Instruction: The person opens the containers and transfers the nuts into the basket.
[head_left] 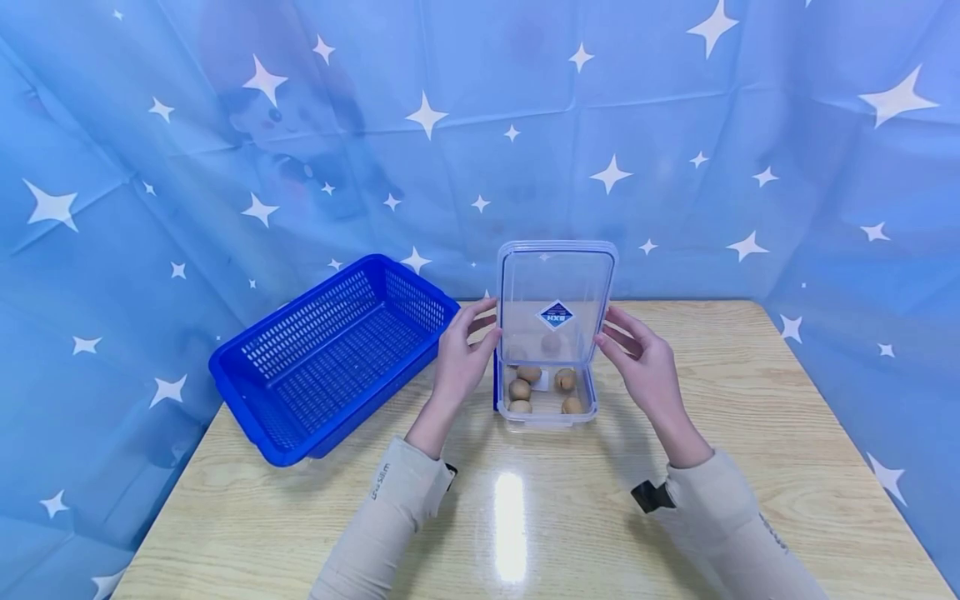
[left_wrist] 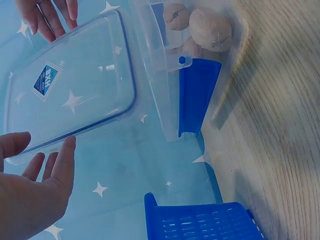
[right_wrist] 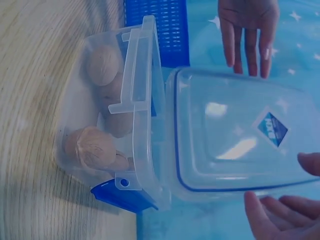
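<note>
Clear plastic shaped the box [head_left: 551,419] and its lid [head_left: 557,279], and from the head view I saw the box near the far edge of the wooden surface [head_left: 757,483], several walnuts [head_left: 519,389] lying inside. The lid stood on edge behind it, a blue label [head_left: 556,315] on its face. The left hand [head_left: 461,354], thumb and bent fingers parted slightly, held the lid's left side; the right hand [head_left: 648,367], about equally open, gripped the other. A blue basket [head_left: 375,402] sat over the surface's far left corner, and a starry backdrop [head_left: 675,108] hung beyond.

In the left wrist view, the left hand's thumb and fingers met at the lid's corner, only partly spread. A blue flap [left_wrist: 197,97] hung down the box's side, and the basket showed low in view.

In the right wrist view, the right hand pinched the lid's edge while the left hand's straighter fingers reached the opposite one. Whether lid and box touched, I couldn't tell.
</note>
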